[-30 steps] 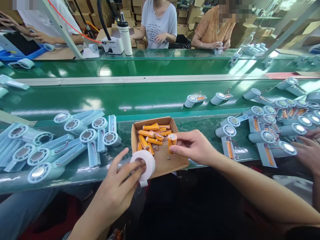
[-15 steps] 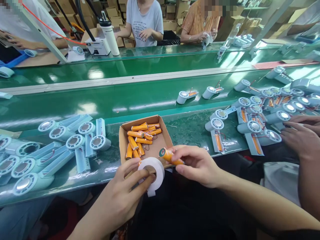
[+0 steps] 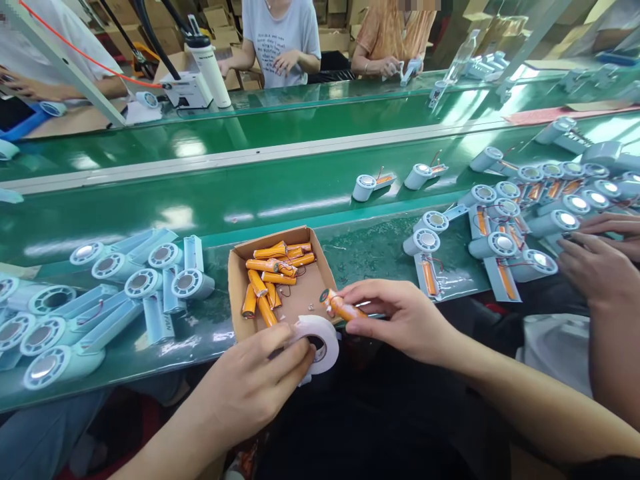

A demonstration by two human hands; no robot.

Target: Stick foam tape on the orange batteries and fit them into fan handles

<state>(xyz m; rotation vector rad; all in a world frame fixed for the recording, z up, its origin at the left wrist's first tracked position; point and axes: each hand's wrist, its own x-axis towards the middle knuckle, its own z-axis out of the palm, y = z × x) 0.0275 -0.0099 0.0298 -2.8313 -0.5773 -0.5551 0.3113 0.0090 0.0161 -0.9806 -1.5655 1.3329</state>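
From the head camera, with clock directions taken from the gap between the wearer's hands: the left hand (image 3: pixel 255 381), at 8 o'clock, has its fingers hooked through the core of a roll of white tape (image 3: pixel 328 335). The right hand (image 3: pixel 400 321), at 3 o'clock, pinches an orange battery (image 3: pixel 342 307) between thumb and fingers, its free end tilted up toward 10 o'clock. Battery and tape are very close; whether they touch is impossible to tell. The step in hand looks like pairing the two, and the next move would seem to call for a steady battery and a freed tape end, which is hard to make out here. At 10 to 11 o'clock sits a shallow cardboard box (image 3: pixel 306 290), more orange batteries (image 3: pixel 269 265) heaped toward its far left, its right wall close to the held battery. Pale blue fans (image 3: pixel 193 285) crowd 9 o'clock; others (image 3: pixel 425 241) gather at 2, with a co-worker's hands (image 3: pixel 593 270) beyond. The roomiest bare patch of green bench (image 3: pixel 367 257) lies at 1 o'clock. The bench's near edge passes by the hands, leaving open space above the dark lap (image 3: pixel 385 413) at 6 o'clock.
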